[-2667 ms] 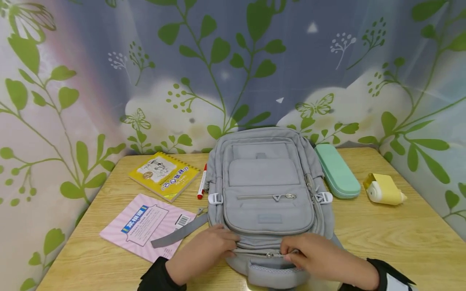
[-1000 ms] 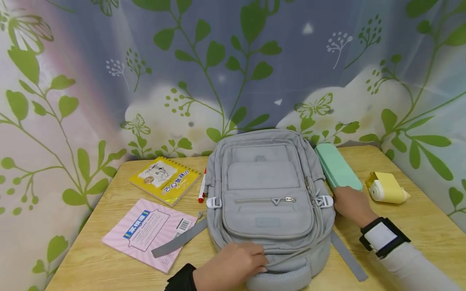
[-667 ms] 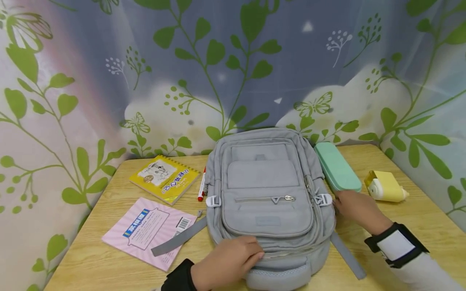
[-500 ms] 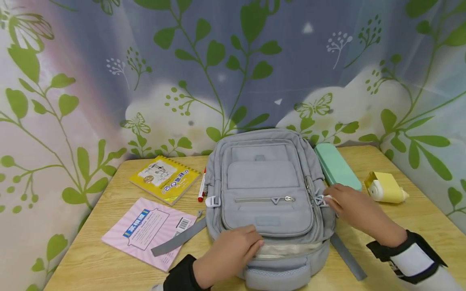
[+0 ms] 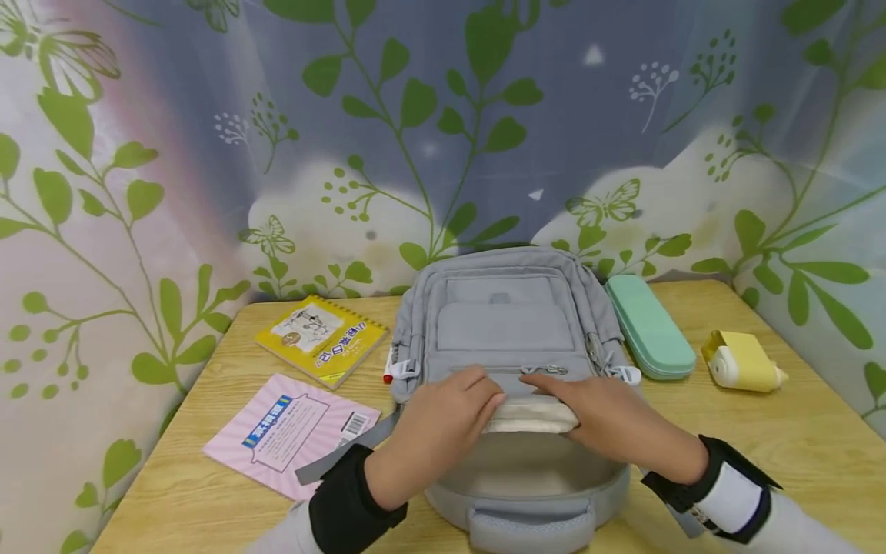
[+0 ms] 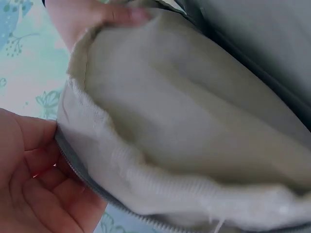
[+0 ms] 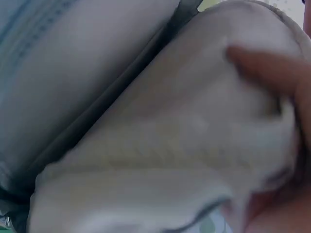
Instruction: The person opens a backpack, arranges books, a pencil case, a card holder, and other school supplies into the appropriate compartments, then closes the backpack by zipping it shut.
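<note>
A grey backpack lies on its back with its top handle towards me. Its main compartment is unzipped, and the beige lining shows inside. My left hand pinches the zipped edge of the front panel, with thumb and fingers on it in the left wrist view. Right of it, my right hand grips the same raised edge. In the right wrist view its blurred thumb lies against the lining, the other fingers behind the fabric. The bottom of the compartment is out of sight.
On the wooden table, a yellow spiral notebook and a pink booklet lie at left. A partly hidden marker touches the backpack's side. To the right are a mint pencil case and a yellow, duck-like item.
The right hand has drawn the zip round to the backpack's right side, let go and come back to the panel's edge. Both hands have lifted that edge away from me, opening the compartment wide.
</note>
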A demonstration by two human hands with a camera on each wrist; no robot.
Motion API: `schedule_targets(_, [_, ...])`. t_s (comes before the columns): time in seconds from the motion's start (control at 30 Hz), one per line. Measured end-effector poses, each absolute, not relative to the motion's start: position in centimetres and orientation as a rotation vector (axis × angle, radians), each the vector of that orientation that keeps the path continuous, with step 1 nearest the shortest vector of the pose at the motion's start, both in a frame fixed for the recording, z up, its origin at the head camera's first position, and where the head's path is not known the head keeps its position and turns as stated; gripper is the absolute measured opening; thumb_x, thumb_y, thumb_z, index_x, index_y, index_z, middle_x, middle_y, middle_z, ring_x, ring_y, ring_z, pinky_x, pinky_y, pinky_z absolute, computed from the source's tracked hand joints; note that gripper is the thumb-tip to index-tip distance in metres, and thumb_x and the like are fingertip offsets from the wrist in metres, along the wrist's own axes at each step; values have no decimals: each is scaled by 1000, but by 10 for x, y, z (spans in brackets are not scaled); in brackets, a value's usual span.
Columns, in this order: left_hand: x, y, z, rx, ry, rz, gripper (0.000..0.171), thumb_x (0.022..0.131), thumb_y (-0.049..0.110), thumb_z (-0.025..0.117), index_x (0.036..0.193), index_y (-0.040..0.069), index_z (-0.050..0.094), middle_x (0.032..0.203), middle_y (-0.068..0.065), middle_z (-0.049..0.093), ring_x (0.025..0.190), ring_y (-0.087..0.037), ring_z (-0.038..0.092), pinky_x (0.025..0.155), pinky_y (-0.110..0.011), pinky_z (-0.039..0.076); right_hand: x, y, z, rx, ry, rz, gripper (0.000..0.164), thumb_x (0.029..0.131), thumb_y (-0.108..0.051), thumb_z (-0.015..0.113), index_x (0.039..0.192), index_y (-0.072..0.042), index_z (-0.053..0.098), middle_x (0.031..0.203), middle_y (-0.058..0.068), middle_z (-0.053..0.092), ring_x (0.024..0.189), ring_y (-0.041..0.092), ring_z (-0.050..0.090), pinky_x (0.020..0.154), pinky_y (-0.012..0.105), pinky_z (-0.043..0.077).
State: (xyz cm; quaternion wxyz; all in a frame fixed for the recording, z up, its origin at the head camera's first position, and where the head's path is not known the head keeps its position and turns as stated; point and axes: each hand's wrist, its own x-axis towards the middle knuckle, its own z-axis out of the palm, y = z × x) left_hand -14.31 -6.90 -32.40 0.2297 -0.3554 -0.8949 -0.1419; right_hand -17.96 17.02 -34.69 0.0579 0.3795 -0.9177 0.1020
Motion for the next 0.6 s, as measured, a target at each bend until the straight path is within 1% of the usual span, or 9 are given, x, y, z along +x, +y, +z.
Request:
schedule_targets(0.07, [-142,-74,-324,-974,-2444,-422,13,95,22,55,93,17,67,83,6,57,65,-2,52,54,-13,39,-181,166,-347,1084,-2703,288,51,72,-13,79,120,-20,61,88,-3,71,59,10,61,48,22,43])
schedule_targets(0.1, [-143,-78,-325,-960,-2429,-449,12,95,22,55,94,17,67,85,6,58,68,-2,53,57,-14,42,-181,164,-346,1050,-2673,296,46,73,-10,78,116,-20,64,88,-2,72,58,11,61,47,22,44])
schedule_targets(0.17, [-145,-90,-327,-909,-2369,-506,9,93,18,58,95,15,66,89,5,60,73,-4,56,61,-17,45,-183,162,-344,1001,-2607,333,39,74,-6,76,110,-19,67,97,0,72,71,15,68,53,26,49])
schedule_targets(0.23, [-149,-112,-332,-810,-2325,-546,7,91,13,61,96,13,65,93,3,61,78,-7,59,65,-21,49,-186,162,-342,966,-2572,376,43,74,2,73,112,-16,67,101,3,72,76,18,69,55,28,51])
schedule_targets(0.3, [-155,-143,-340,-652,-2341,-568,8,89,9,61,96,11,65,96,0,62,81,-11,61,66,-26,50,-191,161,-339,954,-2541,403,48,73,9,68,115,-14,65,103,5,72,79,21,69,57,29,52])
schedule_targets(0.37, [-159,-178,-351,-471,-2439,-558,9,89,8,61,96,9,66,95,-4,63,81,-15,62,65,-31,50,-196,161,-338,957,-2518,434,50,72,13,65,116,-12,65,104,7,71,81,22,69,59,29,52])
schedule_targets(0.47, [-165,-233,-371,-221,-2667,-487,12,91,11,58,99,5,66,96,-10,64,83,-23,63,66,-38,51,-203,160,-335,951,-2493,468,50,73,14,62,117,-11,65,104,8,71,81,23,69,56,27,50])
schedule_targets(0.6, [-173,-300,-392,-21,-2884,-399,24,90,13,57,107,-3,62,100,-23,63,89,-38,61,73,-50,49,-208,159,-334,923,-2488,472,49,73,12,62,115,-12,66,103,7,71,77,22,69,51,24,45])
